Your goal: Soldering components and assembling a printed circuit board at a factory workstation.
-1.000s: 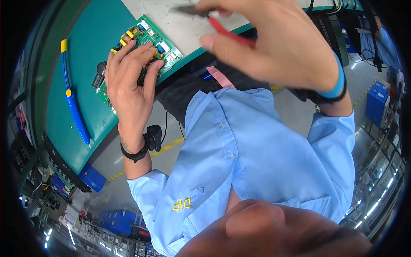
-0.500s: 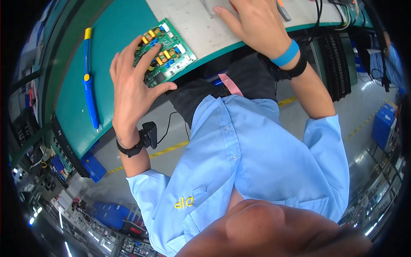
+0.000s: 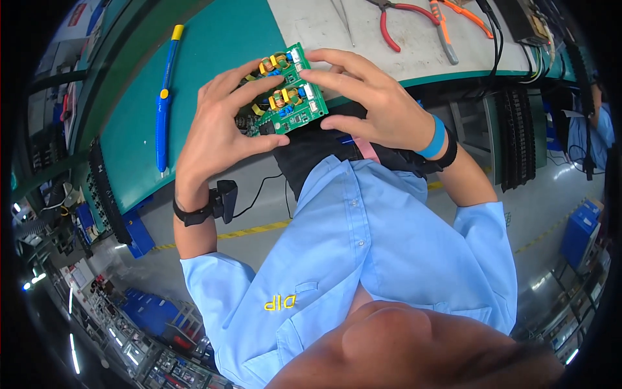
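A green circuit board (image 3: 301,117) with coils, yellow and blue parts and white connectors is held component side up near the bench's front edge. My left hand (image 3: 223,117) grips its left side, thumb along the near edge and fingers over the far parts. At the board's right edge is my right hand (image 3: 372,104), fingers curved and apart, with fingertips close to the white connectors. Whether they touch the board I cannot tell for sure. On the left lies a blue desoldering pump (image 3: 163,117) with a yellow tip.
On the pale right part of the bench (image 3: 421,26) lie metal tweezers (image 3: 344,23), red-handled pliers (image 3: 387,29) and orange-handled cutters (image 3: 444,35). Black cables (image 3: 499,45) hang beside a dark box (image 3: 521,23). Green mat (image 3: 214,52) covers the left part.
My right hand has left the tools on the right and come over to the board's right edge. My left hand and the board have shifted right in view.
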`<action>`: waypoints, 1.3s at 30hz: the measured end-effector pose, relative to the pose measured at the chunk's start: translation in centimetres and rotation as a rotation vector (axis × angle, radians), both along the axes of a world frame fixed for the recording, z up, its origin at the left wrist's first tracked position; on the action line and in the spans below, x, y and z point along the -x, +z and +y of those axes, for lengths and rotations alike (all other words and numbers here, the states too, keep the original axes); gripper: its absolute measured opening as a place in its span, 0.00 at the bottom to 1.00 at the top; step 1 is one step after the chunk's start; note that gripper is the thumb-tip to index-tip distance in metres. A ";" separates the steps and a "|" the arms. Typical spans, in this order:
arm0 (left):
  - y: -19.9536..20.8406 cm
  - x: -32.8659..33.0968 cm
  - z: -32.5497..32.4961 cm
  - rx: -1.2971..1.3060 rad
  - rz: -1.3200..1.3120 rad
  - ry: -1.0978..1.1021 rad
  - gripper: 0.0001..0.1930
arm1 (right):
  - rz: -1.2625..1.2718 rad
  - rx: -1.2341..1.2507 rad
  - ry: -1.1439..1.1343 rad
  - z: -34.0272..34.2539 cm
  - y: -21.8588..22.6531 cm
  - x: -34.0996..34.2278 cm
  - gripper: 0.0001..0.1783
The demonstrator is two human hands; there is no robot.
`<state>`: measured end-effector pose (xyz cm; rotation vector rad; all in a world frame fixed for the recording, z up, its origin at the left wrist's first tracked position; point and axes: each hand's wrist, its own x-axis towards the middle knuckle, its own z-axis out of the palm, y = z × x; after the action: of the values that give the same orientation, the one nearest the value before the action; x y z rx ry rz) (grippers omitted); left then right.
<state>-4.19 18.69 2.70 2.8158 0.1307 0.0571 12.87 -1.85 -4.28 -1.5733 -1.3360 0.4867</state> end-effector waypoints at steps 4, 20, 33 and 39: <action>2.5 0.1 0.3 0.385 0.015 -0.031 0.44 | 0.049 -0.055 0.002 1.6 1.5 -0.4 0.09; -2.6 1.9 -4.5 1.380 -0.200 0.183 0.25 | 0.305 -0.139 -0.003 2.6 3.6 0.3 0.09; -2.4 1.5 -5.8 1.555 -0.197 0.238 0.24 | 0.425 -0.062 -0.028 3.0 3.7 -0.1 0.12; -2.4 1.5 -6.2 1.472 -0.254 0.237 0.24 | 0.437 -0.054 0.003 3.3 3.3 -0.4 0.11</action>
<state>-5.67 12.44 0.32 1.3036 0.2903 0.2482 13.27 1.42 -0.96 -1.3247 -1.0066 0.7419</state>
